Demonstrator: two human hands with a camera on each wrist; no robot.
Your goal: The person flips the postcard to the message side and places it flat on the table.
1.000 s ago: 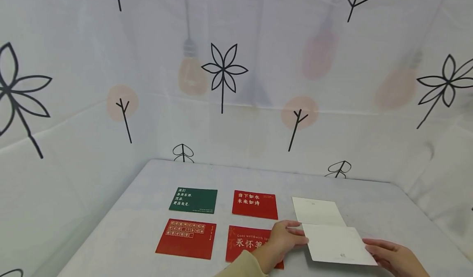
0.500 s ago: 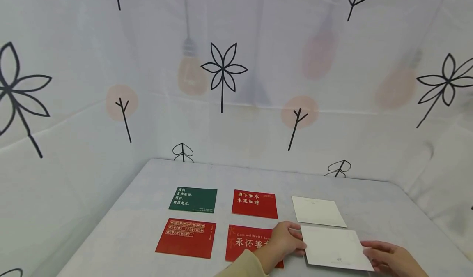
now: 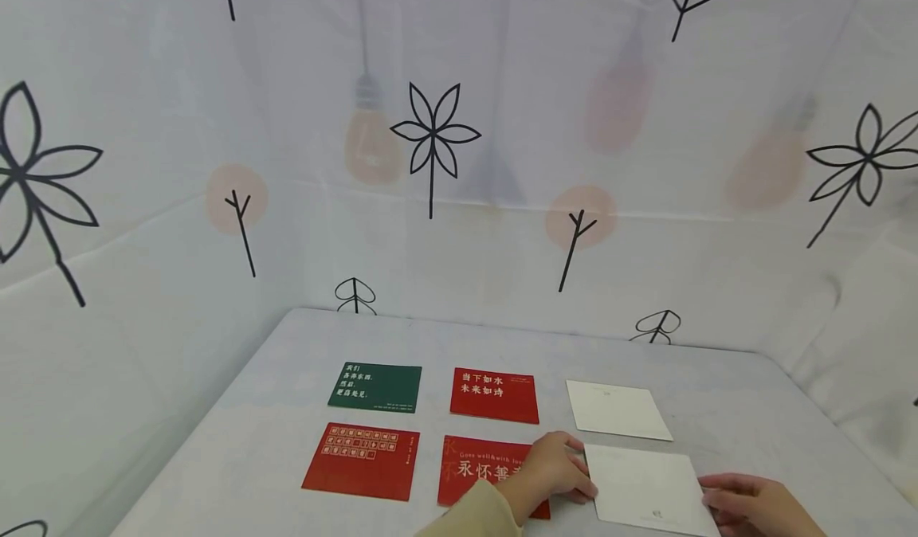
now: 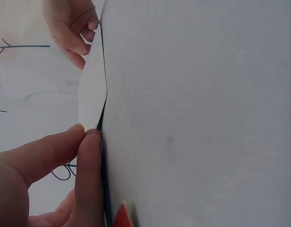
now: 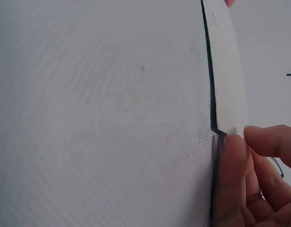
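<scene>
A white card (image 3: 645,485) lies low over the table, blank but for a small mark near its front edge. My left hand (image 3: 551,473) pinches its left edge between thumb and finger, as the left wrist view shows with the thumb (image 4: 65,142) on top. On the opposite edge, my right hand (image 3: 756,501) pinches the card near a corner; the right wrist view shows a narrow dark gap under the card (image 5: 226,71). Just behind it rests a second white card (image 3: 619,409). Beneath my left forearm, a red card with large white characters (image 3: 473,493) is partly hidden.
To the left lie a green card (image 3: 376,387), a red card with small boxed characters (image 3: 361,473) and another red card (image 3: 495,405). They form two rows on the white table (image 3: 251,441). A printed white cloth (image 3: 488,266) stands around the back and sides.
Both hands have brought the white card toward the table's front and lowered it; it no longer overlaps the white card behind. The other cards have stayed where they were.
</scene>
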